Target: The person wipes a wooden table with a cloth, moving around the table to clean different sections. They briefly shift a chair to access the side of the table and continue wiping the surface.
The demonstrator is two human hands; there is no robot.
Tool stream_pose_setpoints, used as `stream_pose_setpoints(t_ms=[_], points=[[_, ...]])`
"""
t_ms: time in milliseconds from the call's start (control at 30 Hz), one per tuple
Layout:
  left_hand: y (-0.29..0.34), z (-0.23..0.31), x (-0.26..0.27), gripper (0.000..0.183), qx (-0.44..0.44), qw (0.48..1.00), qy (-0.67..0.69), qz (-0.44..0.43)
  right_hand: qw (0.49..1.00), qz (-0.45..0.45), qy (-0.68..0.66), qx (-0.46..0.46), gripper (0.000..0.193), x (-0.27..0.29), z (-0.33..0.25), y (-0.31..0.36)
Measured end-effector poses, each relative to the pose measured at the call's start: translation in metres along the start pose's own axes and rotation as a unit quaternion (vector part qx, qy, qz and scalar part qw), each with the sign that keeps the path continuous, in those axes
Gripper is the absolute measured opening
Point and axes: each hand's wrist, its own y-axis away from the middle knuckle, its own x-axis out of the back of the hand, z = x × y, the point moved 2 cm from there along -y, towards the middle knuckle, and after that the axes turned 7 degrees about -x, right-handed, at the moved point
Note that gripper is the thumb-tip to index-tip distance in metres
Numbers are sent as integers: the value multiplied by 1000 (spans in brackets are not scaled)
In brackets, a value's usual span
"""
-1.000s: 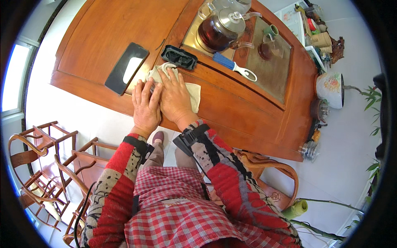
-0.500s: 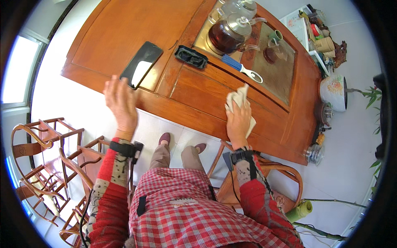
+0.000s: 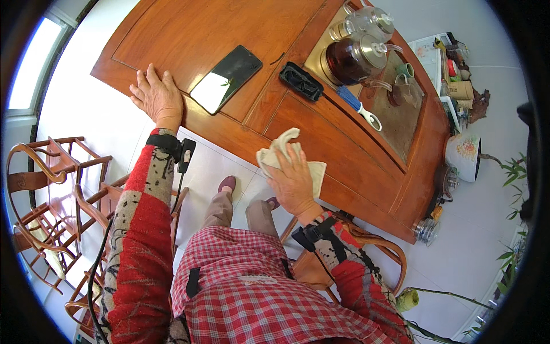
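My left hand (image 3: 157,98) lies flat on the near left edge of the wooden table (image 3: 189,34), fingers spread and holding nothing. Just right of it rests a black smartphone (image 3: 243,66), its screen reflecting light. Under my right hand (image 3: 293,182) is a cream cloth (image 3: 317,175), pressed against the table's near edge; the palm covers its middle and its corners stick out around the fingers. Farther in, a black plastic tray (image 3: 301,81) with hollows lies beside a brush (image 3: 350,98) with blue bristles and a white handle.
A glass teapot of dark tea (image 3: 348,60) and a clear glass pot (image 3: 366,22) stand on the table's far part. At its right end are a glass jar (image 3: 427,230) and a flowered planter (image 3: 463,155). Wooden chairs (image 3: 34,178) stand left, another chair (image 3: 366,246) near my right arm.
My right hand and the cloth have moved left and nearer along the table. The left hand, blurred above the phone's near end before, now rests flat on the tabletop. The view has shifted.
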Motion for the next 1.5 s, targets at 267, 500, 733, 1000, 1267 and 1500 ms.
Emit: stream_pose_setpoints(t_ms=[267, 500, 733, 1000, 1267, 1500], points=[[1, 5, 9, 52, -5, 999, 43, 24, 997, -12, -12, 70, 44, -20, -56, -81], [0, 3, 8, 54, -11, 1000, 12, 14, 999, 21, -35, 6, 40, -28, -69, -104], [-2, -1, 4, 55, -21, 999, -25, -2, 991, 108, -16, -76, 44, -21, -33, -139], [-4, -6, -1, 58, -20, 999, -29, -9, 985, 136, -43, -92, 41, -10, -10, -122], [-4, -11, -4, 57, -33, 999, -42, 1, 985, 120, 39, -117, 41, 20, 73, -29], [-10, -26, -17, 57, -45, 996, -70, 11, 933, 169, 100, -301, 51, 44, 136, 13]])
